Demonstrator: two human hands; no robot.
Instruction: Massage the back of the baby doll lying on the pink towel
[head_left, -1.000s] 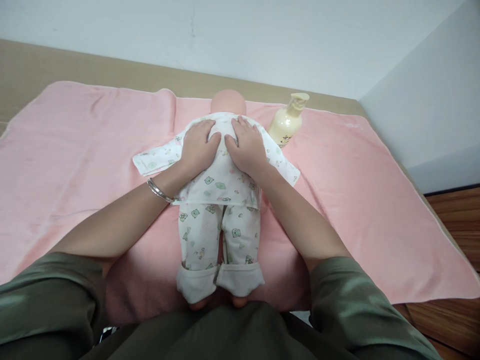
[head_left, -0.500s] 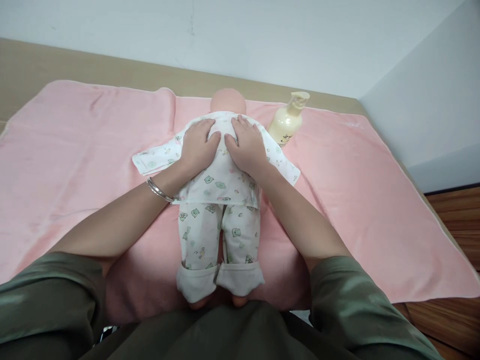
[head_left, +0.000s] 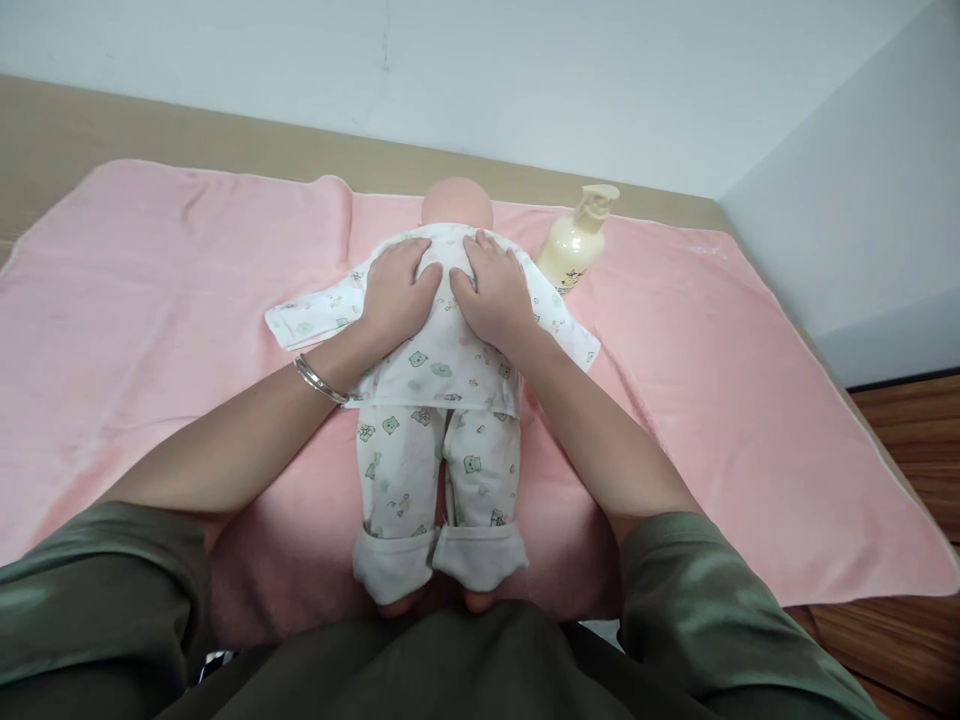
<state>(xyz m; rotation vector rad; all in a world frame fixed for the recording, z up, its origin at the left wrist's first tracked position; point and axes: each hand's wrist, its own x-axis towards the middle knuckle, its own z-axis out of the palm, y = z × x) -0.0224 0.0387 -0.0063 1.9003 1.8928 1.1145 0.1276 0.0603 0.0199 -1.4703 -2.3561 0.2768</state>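
Note:
A baby doll (head_left: 457,203) lies face down, its bald head pointing away from me. It wears a white printed top (head_left: 442,375) and matching trousers (head_left: 480,465) with the cuffs rolled up; its feet peep out near my body. My left hand (head_left: 401,290) rests flat on the left side of the doll's upper back, thumb apart from the fingers. On the right side of the back, my right hand (head_left: 495,290) lies flat in the same way. Both hands touch the top and grip nothing. The doll's own hands are hidden in the sleeves.
Beneath the doll spreads a pink blanket (head_left: 750,400) over a beige surface (head_left: 187,125). A cream pump bottle (head_left: 574,245) stands to the right of the doll's head. Behind is a white wall (head_left: 487,80), and wood-grained panels (head_left: 915,440) show at the right.

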